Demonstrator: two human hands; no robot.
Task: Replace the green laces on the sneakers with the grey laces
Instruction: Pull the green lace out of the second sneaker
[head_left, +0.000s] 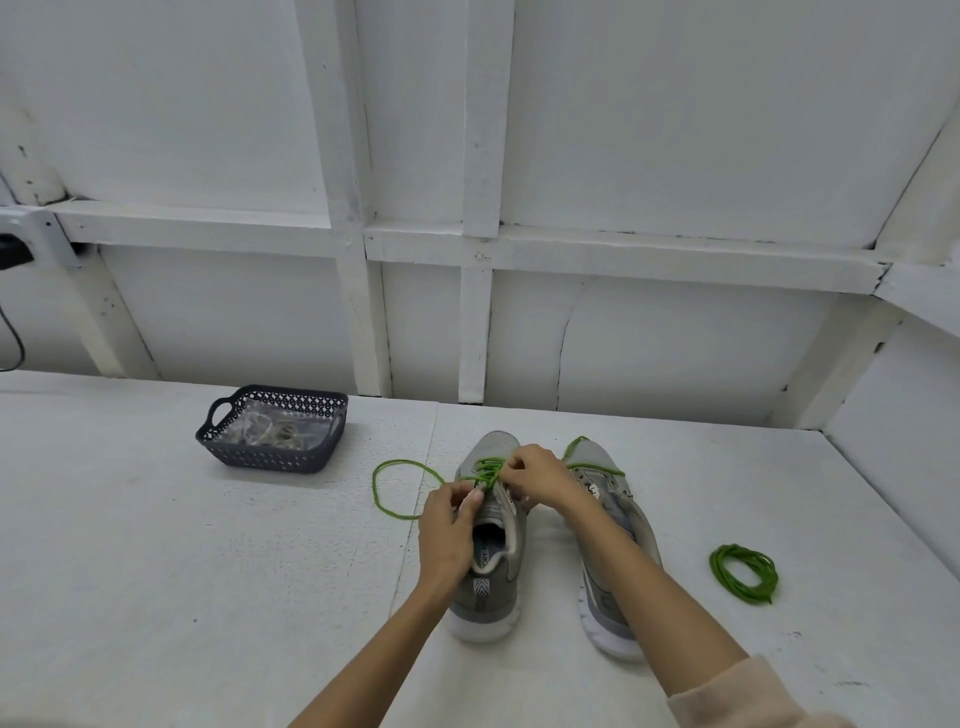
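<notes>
Fingers (511, 464) of the right hand (537, 478) are pinching the thin, round, bright green lace (485, 469) where it is crossing the upper eyelets of the left grey mesh sneaker (485, 592). The left hand (447, 527) is curling thumb and fingertips round the same lace at the near end of the eyelet row; whether it is also catching the shoe's upper is too small to tell. 1 slack loop of this lace is lying on the white table (208, 571) left of the shoe, and another strand is trailing over the right grey mesh sneaker (605, 603) standing just beside it. A coiled green lace (744, 574) is resting well apart on the right. The grey laces (270, 431) are sitting in a clear bag inside the dark perforated plastic basket (267, 460) near the back left.

Judging by its limp curves, the cord is behaving as light, soft and slightly slick, so it is answering to pulling only, never pushing. Gripping it close to each eyelet is looking wisest, with 1 hand steadying the light shoe against sliding.
</notes>
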